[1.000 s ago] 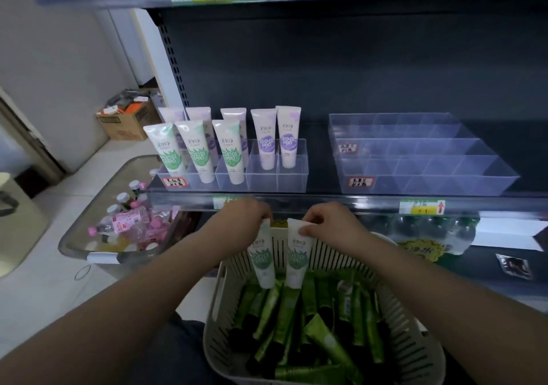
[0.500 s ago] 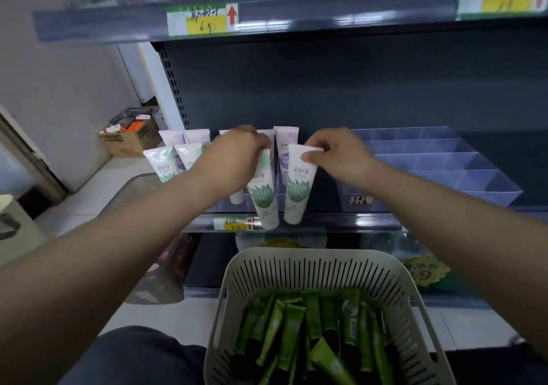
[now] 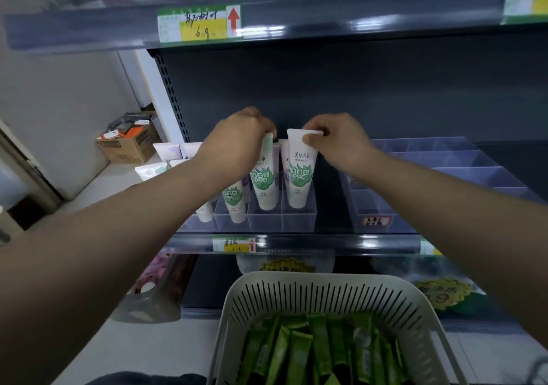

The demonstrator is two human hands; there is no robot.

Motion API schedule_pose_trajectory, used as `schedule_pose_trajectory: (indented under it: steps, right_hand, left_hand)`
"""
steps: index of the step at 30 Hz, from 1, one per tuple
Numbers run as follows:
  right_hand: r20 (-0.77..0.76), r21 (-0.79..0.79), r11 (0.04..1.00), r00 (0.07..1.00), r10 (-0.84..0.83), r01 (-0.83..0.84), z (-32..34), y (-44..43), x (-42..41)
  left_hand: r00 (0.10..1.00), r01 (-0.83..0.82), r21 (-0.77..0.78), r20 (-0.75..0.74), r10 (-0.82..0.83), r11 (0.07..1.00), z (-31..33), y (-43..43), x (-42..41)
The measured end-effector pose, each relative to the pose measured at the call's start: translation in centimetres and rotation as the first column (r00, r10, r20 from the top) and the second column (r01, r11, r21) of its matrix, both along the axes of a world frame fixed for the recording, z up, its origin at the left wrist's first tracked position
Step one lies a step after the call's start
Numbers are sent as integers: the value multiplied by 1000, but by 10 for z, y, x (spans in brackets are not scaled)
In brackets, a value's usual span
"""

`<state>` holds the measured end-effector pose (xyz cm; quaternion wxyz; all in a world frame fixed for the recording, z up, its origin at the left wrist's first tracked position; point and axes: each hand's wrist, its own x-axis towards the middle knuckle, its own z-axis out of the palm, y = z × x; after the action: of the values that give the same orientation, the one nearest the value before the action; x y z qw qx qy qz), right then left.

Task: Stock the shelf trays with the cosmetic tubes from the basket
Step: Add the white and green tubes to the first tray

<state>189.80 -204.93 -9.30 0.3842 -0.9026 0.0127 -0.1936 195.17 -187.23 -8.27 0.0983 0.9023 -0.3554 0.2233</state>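
Tubes [image 3: 299, 177] stand in left tray [image 3: 298, 221]; right tray [image 3: 430, 159] beside; basket [image 3: 323, 290] below.

The left arm [image 3: 103, 251] and the right arm [image 3: 459, 221] are bare all the way down to the wrist. The left grip [image 3: 240, 144] and the right grip [image 3: 341, 144] are bare too. At the bottom edge shows some dark cloth [image 3: 142, 380] that the person wears.

Two hands [image 3: 237, 144] [image 3: 341, 144]; two held tubes [image 3: 265, 183] [image 3: 299, 174]; two clear trays [image 3: 296, 221] [image 3: 474, 162]; one basket [image 3: 326, 284]; one cardboard box [image 3: 130, 146].
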Motion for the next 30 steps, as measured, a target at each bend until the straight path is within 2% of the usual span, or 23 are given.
schedule_pose_trajectory:
  steps: [14,19,30]
  right_hand:
    - [-105,-7,999,994,43,-44,-45,5,25]
    - [-65,-31,998,997,50,-52,-50,8,27]
    - [-14,-203,978,999,52,-54,-48,12,6]
  left_hand:
    - [998,-13,99,-64,20,995,-41,-5,29]
    - [996,-44,99,-77,52,994,-47,-9,28]
    - [995,-40,64,-88,46,997,-46,-9,13]
